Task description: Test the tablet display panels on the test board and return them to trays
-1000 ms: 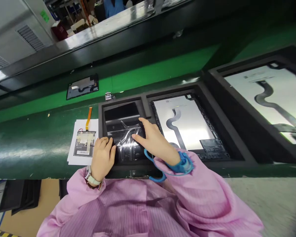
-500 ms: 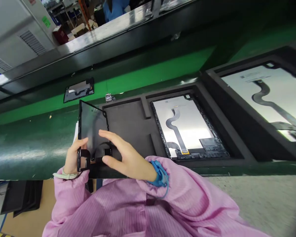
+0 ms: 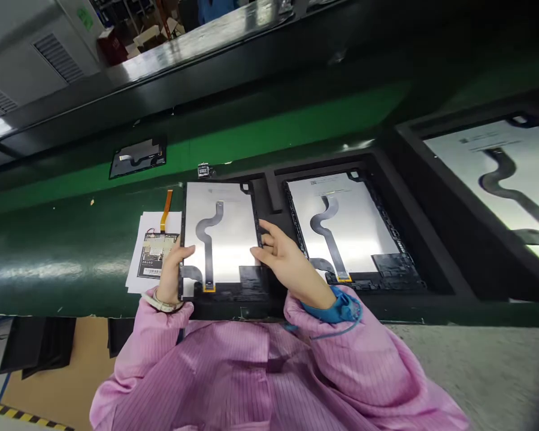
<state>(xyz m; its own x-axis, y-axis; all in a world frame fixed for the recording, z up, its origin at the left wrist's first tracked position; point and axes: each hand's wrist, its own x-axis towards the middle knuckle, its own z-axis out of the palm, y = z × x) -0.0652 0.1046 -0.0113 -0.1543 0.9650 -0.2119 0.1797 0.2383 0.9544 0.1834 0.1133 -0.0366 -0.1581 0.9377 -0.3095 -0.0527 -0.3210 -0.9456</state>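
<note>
A tablet screen panel (image 3: 233, 239), silver back up with a grey wavy ribbon cable, is held over the left part of a black foam tray (image 3: 269, 188). My left hand (image 3: 173, 269) grips its left edge, thumb on top. At the right edge, my right hand (image 3: 291, 260) holds it between thumb and fingers. A similar panel (image 3: 354, 227) lies in the tray's right recess. Left of my left hand, a battery-like part (image 3: 155, 254) with an orange flex strip rests on white paper (image 3: 137, 263).
Another panel (image 3: 507, 173) sits in a second tray at the right. A small dark panel (image 3: 137, 158) and a small metallic block (image 3: 203, 170) lie farther back. A metal rail (image 3: 206, 45) runs along the back. Black trays (image 3: 40, 344) are at lower left.
The panel has turned from tilted to nearly flat, silver back up, and moved right. My right hand has closed on its right edge. The battery-like part has come into view.
</note>
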